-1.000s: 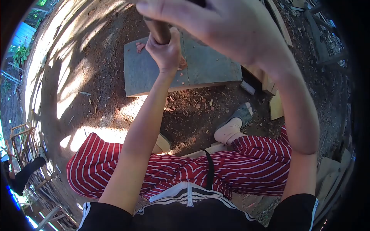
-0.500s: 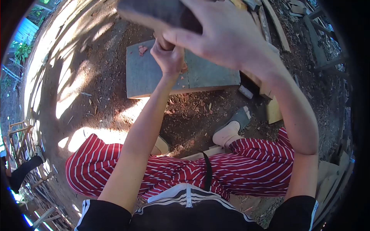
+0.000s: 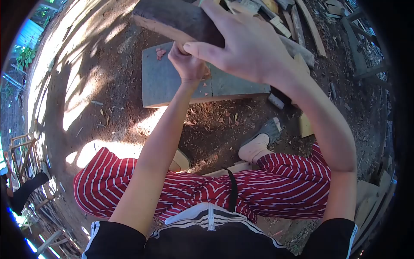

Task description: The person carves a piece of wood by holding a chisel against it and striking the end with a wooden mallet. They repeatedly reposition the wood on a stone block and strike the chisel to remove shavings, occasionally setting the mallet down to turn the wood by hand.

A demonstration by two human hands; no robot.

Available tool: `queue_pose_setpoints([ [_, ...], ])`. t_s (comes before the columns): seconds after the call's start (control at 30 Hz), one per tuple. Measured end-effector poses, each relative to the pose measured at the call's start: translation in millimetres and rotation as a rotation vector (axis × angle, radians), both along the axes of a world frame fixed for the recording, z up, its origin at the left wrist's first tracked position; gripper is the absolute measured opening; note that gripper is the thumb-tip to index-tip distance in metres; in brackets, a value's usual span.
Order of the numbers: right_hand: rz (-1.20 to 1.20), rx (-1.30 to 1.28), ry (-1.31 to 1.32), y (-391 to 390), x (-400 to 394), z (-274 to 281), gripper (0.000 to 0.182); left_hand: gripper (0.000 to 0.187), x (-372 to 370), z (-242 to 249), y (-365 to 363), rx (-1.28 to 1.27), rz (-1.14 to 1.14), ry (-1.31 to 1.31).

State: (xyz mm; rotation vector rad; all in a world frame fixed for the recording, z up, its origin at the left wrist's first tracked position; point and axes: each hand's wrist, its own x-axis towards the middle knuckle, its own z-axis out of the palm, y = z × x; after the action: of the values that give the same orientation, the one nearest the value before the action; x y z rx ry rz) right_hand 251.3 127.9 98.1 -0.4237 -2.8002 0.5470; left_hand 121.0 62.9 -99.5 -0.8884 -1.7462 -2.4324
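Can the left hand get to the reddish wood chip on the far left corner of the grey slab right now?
Probably yes, but not freely. The chip lies bare on the grey slab, just left of the left hand, with nothing between them. That hand is closed on the wood piece that the right hand also grips, so it must let go first.

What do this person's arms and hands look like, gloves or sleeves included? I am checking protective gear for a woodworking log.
Both arms are bare from the short black sleeves down; the sleeve hems carry white stripes. The left hand and the right hand are bare: no gloves. No watch, bracelet or ring shows on the parts in view. The black top has white stripes at its lower edge, above red trousers with thin white stripes.
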Motion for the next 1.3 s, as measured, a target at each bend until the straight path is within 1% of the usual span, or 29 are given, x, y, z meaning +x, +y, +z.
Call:
queue_pose_setpoints([
  [0.03,-0.027,0.024,-0.166,-6.1,-9.0,13.4,0.048,0.024,2.2,9.4,5.6,0.016,-0.005,0.002],
  [0.07,0.076,-0.049,-0.063,-12.5,16.8,41.2,0.055,0.025,3.4,15.4,6.8,0.007,-0.025,0.021],
  [0.17,0.042,-0.029,-0.042,-14.1,10.1,5.1,0.054,0.027,6.6,13.4,-2.5,-0.049,-0.059,-0.007],
  [0.23,-0.003,0.041,0.026,-9.4,2.7,-17.0,0.054,0.024,-0.1,-2.0,1.8,0.119,-0.109,-0.114],
  [0.27,-0.036,0.079,0.064,-6.5,1.1,-23.4,0.054,0.026,1.9,-3.9,-3.5,-0.131,0.139,0.184],
  [0.3,-0.067,0.119,0.096,-2.8,0.4,-25.1,0.054,0.026,2.4,2.4,2.0,-0.118,0.135,0.19],
  [0.37,-0.077,0.176,0.126,-7.6,2.0,-12.5,0.052,0.032,9.2,14.8,1.6,0.066,-0.069,-0.134],
  [0.4,-0.064,0.083,0.255,-10.2,2.5,-6.5,0.054,0.034,12.1,23.3,-0.7,-0.004,-0.018,-0.025],
  [0.43,-0.046,-0.003,0.391,-11.0,1.3,-3.4,0.056,0.034,11.7,17.1,-1.6,-0.007,-0.011,-0.034],
  [0.47,0.0,0.159,0.539,-4.7,-3.0,-23.1,0.055,0.033,8.7,9.7,-2.0,0.026,-0.012,-0.003],
  [0.5,0.005,0.162,0.55,-5.8,-3.0,-32.9,0.055,0.032,5.0,3.7,-2.7,0.062,-0.019,0.038],
  [0.53,-0.039,0.171,0.376,-6.8,-2.3,-37.8,0.051,0.03,4.9,2.8,-4.4,-0.082,0.103,0.092],
  [0.57,-0.083,0.187,0.2,-2.8,-1.4,-38.8,0.047,0.03,5.6,1.4,0.9,-0.064,0.096,0.102],
  [0.63,-0.065,0.221,0.199,-6.9,0.6,-13.5,0.049,0.027,17.1,-0.1,-1.5,-0.025,-0.01,-0.012],
  [0.67,-0.063,0.043,0.129,-9.4,1.3,-0.6,0.052,0.023,-0.7,-23.3,8.5,-0.093,-0.021,0.189],
  [0.7,-0.056,-0.126,0.063,-11.2,0.6,5.0,0.056,0.022,14.1,4.5,-2.2,-0.097,-0.067,0.072],
  [0.73,-0.039,0.019,0.279,-6.9,-1.2,-13.9,0.06,0.023,11.9,-15.4,-1.2,-0.047,-0.092,0.066],
  [0.77,-0.032,0.03,0.292,-5.9,0.1,-21.6,0.06,0.023,7.1,-28.4,2.2,0.008,-0.12,0.074],
  [0.8,-0.034,0.047,0.192,-7.1,0.4,-22.2,0.061,0.023,7.8,-18.1,5.8,0.004,0.059,0.296],
  [0.83,-0.04,0.062,0.083,-6.7,1.8,-22.0,0.062,0.023,6.4,-9.8,3.5,0.012,0.056,0.304],
  [0.87,-0.038,-0.115,-0.021,-1.7,5.7,-19.0,0.066,0.022,3.7,-4.0,-3.3,-0.038,-0.043,0.196],
  [0.9,-0.044,-0.116,-0.027,0.2,7.4,-24.5,0.066,0.022,4.0,7.8,-13.1,-0.093,-0.144,0.082],
  [0.93,-0.026,-0.27,0.158,3.3,7.1,-35.7,0.067,0.02,4.4,26.9,-25.8,-0.136,-0.267,-0.081],
  [0.97,-0.003,-0.429,0.344,5.6,4.9,-47.9,0.068,0.017,-3.3,33.1,-30.1,-0.179,-0.237,-0.123],
  [1.03,-0.029,-0.405,0.369,20.0,2.3,-73.4,0.068,0.017,-22.2,36.6,-41.4,-0.186,-0.159,-0.132],
  [1.1,-0.147,-0.398,0.099,29.2,-4.1,-103.5,0.066,0.018,-31.3,48.5,-43.4,-0.104,-0.169,-0.151],
  [1.13,-0.146,-0.394,0.103,28.7,-6.8,-113.6,0.066,0.019,-32.6,54.1,-42.4,-0.018,-0.183,-0.184],
  [1.2,-0.212,-0.264,-0.224,23.6,-12.2,-131.4,0.064,0.02,-30.5,60.1,-38.2,-0.005,-0.207,-0.177],
  [1.3,-0.156,-0.129,-0.347,18.5,-18.9,-149.9,0.07,0.02,-23.4,60.6,-34.2,-0.004,-0.247,-0.174],
])
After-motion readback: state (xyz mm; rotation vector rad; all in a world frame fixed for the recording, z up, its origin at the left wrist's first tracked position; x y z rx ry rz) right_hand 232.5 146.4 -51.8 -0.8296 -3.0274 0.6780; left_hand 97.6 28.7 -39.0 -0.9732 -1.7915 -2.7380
